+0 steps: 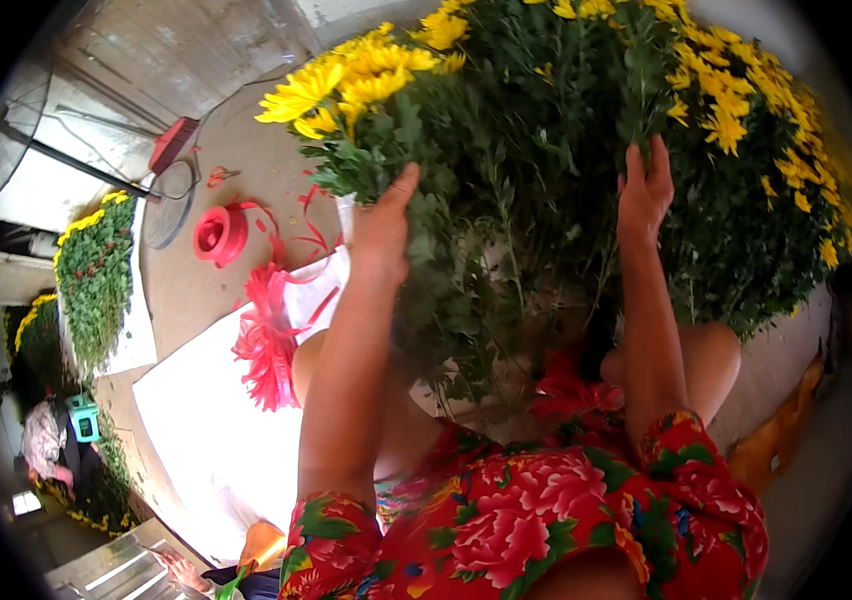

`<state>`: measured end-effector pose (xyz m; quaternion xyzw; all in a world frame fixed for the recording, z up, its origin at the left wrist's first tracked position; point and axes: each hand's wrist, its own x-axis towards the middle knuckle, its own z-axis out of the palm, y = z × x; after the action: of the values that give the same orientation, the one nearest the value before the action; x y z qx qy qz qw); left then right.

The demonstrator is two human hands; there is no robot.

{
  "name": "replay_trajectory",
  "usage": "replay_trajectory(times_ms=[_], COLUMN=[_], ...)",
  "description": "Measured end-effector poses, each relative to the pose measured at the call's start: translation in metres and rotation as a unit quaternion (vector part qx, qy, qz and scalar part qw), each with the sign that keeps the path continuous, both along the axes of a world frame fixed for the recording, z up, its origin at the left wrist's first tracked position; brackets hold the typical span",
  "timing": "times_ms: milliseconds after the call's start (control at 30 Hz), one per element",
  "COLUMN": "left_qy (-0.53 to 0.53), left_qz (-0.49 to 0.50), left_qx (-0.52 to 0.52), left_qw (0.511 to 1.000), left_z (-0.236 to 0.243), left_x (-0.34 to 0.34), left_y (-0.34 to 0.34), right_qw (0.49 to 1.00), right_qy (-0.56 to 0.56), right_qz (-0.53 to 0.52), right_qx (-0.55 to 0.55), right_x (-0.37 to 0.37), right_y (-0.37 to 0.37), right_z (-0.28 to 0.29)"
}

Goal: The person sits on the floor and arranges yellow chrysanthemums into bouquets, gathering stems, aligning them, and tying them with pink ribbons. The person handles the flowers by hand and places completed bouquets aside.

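Observation:
My left hand [386,220] is closed on chrysanthemum stems [391,140] topped with yellow blooms [346,85], its fingers partly hidden in the leaves. My right hand [646,190] grips an upright leafy stem [641,90] among the dense pile of yellow chrysanthemums [726,110] on the right. Loose green stems [491,260] spread between my forearms, down toward my knees. A bunch of red ribbon strips [266,350] lies left of my left forearm on a white sheet [206,430].
A red ribbon roll [216,236], red-handled scissors [218,176], a red brush [173,143] and a standing fan [51,160] are upper left. More flower heaps [94,280] and a teal stool [83,418] lie farther left. Another person's hand [186,572] shows at bottom left.

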<state>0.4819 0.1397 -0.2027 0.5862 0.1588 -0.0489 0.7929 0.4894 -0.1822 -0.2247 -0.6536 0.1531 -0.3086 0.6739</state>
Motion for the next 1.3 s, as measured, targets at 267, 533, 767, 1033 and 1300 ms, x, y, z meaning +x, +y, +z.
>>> replay_trajectory(times_ms=[267,533,767,1033,1300], left_qy=[-0.081,-0.109,-0.073,-0.126,-0.247], left_qz=[0.045,0.009,-0.029,-0.001,0.027], left_qx=[-0.021,-0.080,-0.029,-0.002,0.121], left_qw=[0.996,0.991,0.997,0.992,0.961], left_z=[0.013,0.015,0.016,0.031,0.022], left_x=[-0.005,-0.017,-0.026,-0.032,-0.023], left_y=[-0.010,-0.012,0.005,0.003,-0.008], right_qw=[0.959,0.933,0.917,0.859,0.944], right_qy=[0.030,0.115,0.132,-0.086,-0.161], right_qz=[0.273,0.332,0.376,0.265,0.195], right_qx=[0.075,0.077,0.023,-0.430,-0.213], right_x=[-0.086,-0.099,-0.100,-0.086,-0.018], right_y=[0.115,0.153,0.170,0.169,0.217], right_z=[0.010,0.021,0.025,0.076,0.129])
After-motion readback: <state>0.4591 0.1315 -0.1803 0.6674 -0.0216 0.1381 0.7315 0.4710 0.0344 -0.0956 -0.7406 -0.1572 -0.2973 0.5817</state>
